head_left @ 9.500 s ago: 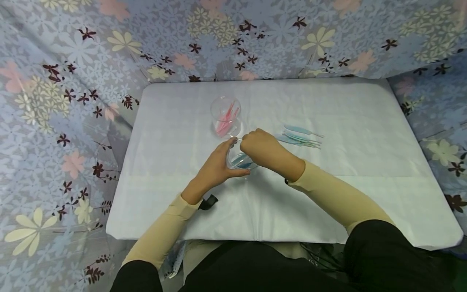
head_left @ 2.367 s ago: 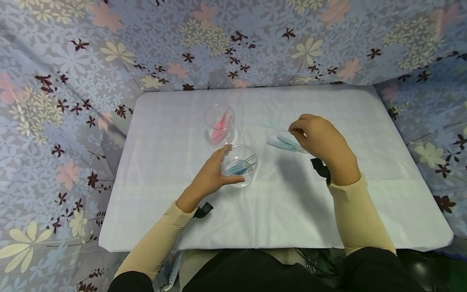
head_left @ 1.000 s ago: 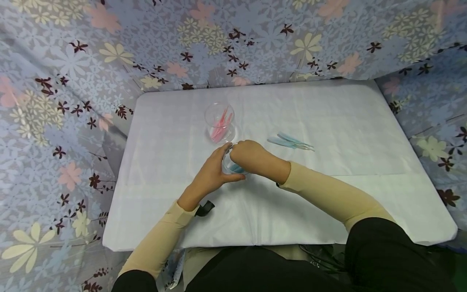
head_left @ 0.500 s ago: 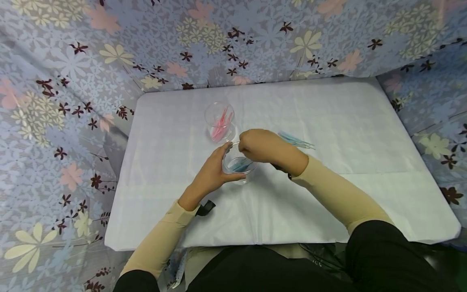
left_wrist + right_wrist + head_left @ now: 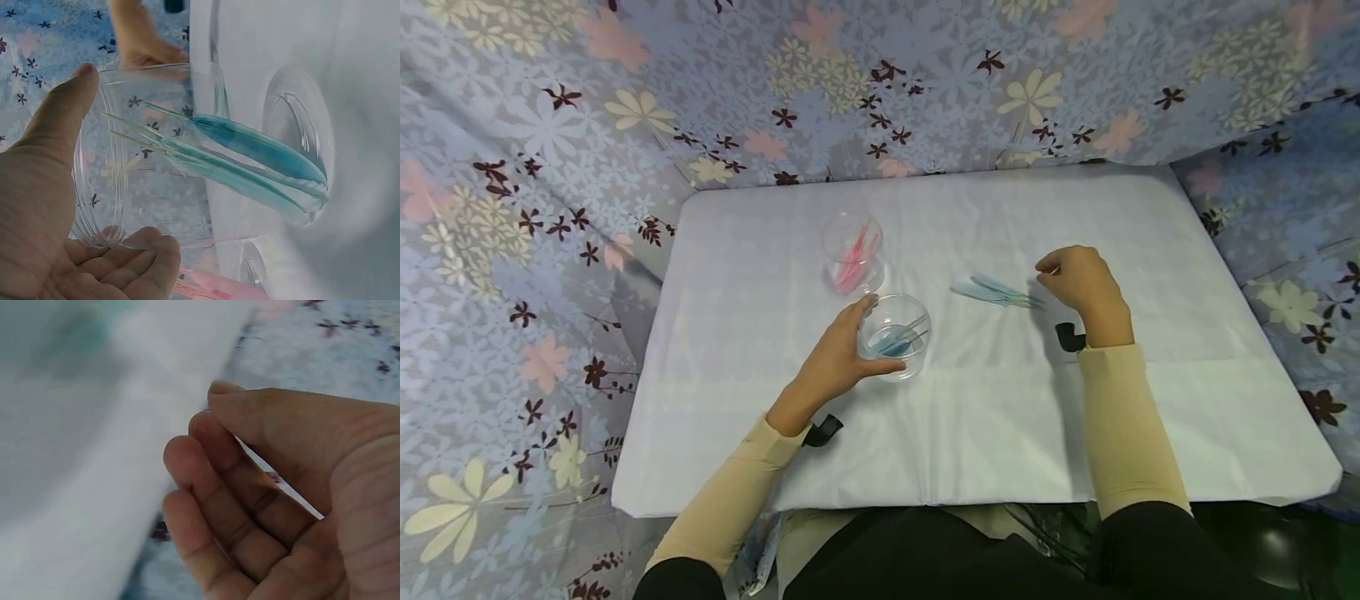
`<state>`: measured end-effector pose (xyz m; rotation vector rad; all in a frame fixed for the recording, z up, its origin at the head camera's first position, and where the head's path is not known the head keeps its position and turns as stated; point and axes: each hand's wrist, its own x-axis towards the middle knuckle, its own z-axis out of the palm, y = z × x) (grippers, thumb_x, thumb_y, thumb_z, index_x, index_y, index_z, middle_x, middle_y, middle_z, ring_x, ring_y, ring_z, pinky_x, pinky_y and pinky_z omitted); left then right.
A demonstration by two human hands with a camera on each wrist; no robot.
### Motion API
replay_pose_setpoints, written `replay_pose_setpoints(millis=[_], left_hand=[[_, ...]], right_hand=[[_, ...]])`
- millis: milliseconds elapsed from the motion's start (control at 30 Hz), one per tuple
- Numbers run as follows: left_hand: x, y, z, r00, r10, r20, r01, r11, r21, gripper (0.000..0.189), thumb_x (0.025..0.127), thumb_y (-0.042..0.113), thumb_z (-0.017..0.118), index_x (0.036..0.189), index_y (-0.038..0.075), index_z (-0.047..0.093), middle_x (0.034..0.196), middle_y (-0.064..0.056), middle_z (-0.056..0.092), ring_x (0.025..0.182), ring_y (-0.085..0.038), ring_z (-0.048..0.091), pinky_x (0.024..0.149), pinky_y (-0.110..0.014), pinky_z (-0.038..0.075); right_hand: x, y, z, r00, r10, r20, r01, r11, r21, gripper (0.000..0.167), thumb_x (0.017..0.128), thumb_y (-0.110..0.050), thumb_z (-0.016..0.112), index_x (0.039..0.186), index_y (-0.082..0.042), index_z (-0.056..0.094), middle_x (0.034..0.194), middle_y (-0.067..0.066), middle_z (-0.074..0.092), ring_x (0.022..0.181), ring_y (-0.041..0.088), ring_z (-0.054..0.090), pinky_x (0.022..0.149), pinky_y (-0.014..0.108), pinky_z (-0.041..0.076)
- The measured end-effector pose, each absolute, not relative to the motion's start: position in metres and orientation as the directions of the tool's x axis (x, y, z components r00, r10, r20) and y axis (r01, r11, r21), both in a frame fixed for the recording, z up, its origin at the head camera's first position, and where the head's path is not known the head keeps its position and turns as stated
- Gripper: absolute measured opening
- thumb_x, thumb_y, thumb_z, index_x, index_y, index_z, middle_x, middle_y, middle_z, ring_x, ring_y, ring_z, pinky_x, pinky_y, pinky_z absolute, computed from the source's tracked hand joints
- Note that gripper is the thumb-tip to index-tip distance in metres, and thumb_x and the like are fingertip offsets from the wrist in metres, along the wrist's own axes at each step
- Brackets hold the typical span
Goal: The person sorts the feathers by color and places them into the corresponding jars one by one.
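My left hand (image 5: 838, 358) holds a clear cup (image 5: 917, 350) near its rim, thumb on one side and fingers on the other. Several blue-green feathers (image 5: 256, 147) stand inside it, quills up, in the left wrist view. My right hand (image 5: 1078, 283) hovers just right of a small pile of pale blue feathers (image 5: 988, 292) on the table, near their quill ends. In the right wrist view, the thumb and index finger of this right hand (image 5: 275, 475) come close together and the other fingers bend loosely. Nothing shows between them.
Behind the held cup stands a second clear cup (image 5: 835, 229) with pink feathers (image 5: 853, 262) in it. A white cloth (image 5: 760, 275) covers the table, and a flowered curtain (image 5: 715, 83) hangs along its back and sides.
My right hand has moved from over the held cup to the right, beside the loose feathers. Their pile is smaller than 9.5 seconds ago. My left hand keeps hold of the cup.
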<state>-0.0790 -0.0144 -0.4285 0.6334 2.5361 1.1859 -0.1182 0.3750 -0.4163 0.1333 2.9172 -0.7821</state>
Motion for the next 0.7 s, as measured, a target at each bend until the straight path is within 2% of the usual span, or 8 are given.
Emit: replay_pose_setpoints(millis=[200,367,700], left_hand=[[-0.079,-0.012,-0.427,-0.870,0.490,-0.056,0.270,0.568,0.777,0.112,0.073,0.046,0.090,0.159,0.012,0.027,0.158,-0.010,0.038,0.145,-0.025,0.037,0.118,-0.045,0.033],[-0.079,-0.012,-0.428,-0.870,0.491,-0.048,0.276,0.566,0.777,0.111,0.073,0.046,0.090,0.158,0.012,0.028,0.157,-0.010,0.039,0.145,-0.025,0.037,0.117,-0.045,0.034],[-0.080,-0.014,-0.428,-0.870,0.489,-0.062,0.266,0.571,0.776,0.112,0.072,0.048,0.089,0.159,0.012,0.027,0.158,-0.010,0.038,0.146,-0.025,0.036,0.118,-0.044,0.033]], right_hand=[[-0.105,0.380,-0.442,-0.982,0.063,-0.180,0.150,0.842,-0.519,0.029,0.098,-0.018,0.065,0.118,0.003,0.071,0.111,0.026,0.070,0.101,0.040,0.064,0.086,0.056,0.051],[-0.107,0.373,-0.450,-0.980,0.082,-0.180,0.165,0.837,-0.522,0.027,0.096,-0.016,0.068,0.114,0.003,0.073,0.110,0.025,0.071,0.102,0.040,0.065,0.086,0.055,0.051],[-0.110,0.368,-0.455,-0.974,0.079,-0.213,0.172,0.871,-0.460,0.026,0.098,-0.015,0.064,0.111,0.005,0.074,0.111,0.026,0.070,0.100,0.044,0.064,0.084,0.057,0.051]])
